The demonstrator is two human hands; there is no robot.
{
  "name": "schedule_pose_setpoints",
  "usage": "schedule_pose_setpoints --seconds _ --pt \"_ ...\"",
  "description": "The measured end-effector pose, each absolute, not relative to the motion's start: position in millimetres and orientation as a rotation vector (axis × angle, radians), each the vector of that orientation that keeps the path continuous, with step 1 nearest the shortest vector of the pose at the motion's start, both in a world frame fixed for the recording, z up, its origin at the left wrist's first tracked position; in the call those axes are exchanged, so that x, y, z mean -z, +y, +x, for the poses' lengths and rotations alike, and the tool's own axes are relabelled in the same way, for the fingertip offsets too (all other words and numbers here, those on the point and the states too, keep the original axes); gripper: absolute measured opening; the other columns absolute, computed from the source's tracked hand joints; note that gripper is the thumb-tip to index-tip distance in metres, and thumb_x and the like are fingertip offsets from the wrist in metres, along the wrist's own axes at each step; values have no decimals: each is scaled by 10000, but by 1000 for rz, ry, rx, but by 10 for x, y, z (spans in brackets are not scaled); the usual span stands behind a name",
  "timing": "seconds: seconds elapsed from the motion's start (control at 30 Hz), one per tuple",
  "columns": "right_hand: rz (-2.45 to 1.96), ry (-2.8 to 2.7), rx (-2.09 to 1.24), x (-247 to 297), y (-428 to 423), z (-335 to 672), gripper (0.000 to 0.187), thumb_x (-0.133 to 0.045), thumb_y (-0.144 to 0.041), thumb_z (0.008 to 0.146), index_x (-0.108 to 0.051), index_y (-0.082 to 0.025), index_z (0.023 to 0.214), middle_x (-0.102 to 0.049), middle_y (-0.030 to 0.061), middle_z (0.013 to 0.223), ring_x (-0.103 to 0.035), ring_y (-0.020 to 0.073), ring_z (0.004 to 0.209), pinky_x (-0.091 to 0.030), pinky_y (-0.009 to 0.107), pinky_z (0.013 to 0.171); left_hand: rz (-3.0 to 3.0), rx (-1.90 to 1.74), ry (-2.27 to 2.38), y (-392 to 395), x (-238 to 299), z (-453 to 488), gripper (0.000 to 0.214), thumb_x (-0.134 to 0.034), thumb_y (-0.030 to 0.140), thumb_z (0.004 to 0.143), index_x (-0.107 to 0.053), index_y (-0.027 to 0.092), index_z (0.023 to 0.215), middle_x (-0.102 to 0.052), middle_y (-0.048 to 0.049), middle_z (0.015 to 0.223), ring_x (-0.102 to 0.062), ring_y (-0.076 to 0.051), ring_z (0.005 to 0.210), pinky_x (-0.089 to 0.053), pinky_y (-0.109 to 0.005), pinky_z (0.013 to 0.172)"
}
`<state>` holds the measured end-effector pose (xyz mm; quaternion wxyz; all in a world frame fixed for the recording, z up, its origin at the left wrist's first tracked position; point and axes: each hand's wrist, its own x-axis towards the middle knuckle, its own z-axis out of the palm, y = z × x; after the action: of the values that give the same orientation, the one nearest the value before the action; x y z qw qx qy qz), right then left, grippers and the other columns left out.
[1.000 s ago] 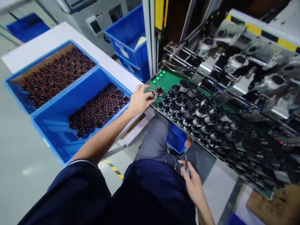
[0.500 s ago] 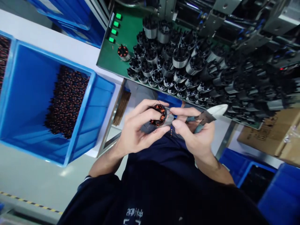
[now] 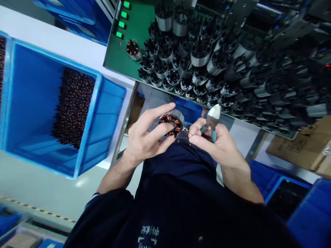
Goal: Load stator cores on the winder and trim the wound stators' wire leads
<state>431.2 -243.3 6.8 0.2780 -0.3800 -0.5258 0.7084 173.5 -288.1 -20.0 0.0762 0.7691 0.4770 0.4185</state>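
Note:
My left hand [image 3: 148,137] is closed round a motor stator [image 3: 178,117] with copper windings inside a grey metal ring. Its open face is tilted toward me, and a finger reaches into it. Thin wires [image 3: 184,130] run from the stator's right side to my right hand [image 3: 217,143]. There the thumb and forefinger pinch the wire ends. That same hand also carries a pair of cutting pliers [image 3: 213,119] with grey-blue handles, jaws pointing up and away from the stator. The palm hides most of the handles.
A green-topped bench [image 3: 116,57] holds many unwound stator cores [image 3: 200,55], one wound stator [image 3: 133,50] and green buttons [image 3: 121,24]. Machinery stands behind. At left, a blue bin [image 3: 33,93] contains many copper-wound parts [image 3: 73,106]. A cardboard box [image 3: 292,148] and blue crates [image 3: 307,213] sit at right.
The stator has turned so its wound face points more toward me. My right hand has drawn slightly away from it, pinching the wires, and the pliers now point more upward.

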Motion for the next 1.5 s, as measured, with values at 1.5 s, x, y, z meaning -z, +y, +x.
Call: schedule_pose_setpoints --seconds 1.5 --pt "-1089 -1852 -1232 161 -2816 4185 165 -675 -78 1086 -640 -238 1103 -711 -52 900 -661 99 731 -521 226 705 1364 -1629 1345 -2790 392 2401 385 -802 580 1143 -758 252 946 -846 -82 1281 -852 -280 1173 -783 -481 941"
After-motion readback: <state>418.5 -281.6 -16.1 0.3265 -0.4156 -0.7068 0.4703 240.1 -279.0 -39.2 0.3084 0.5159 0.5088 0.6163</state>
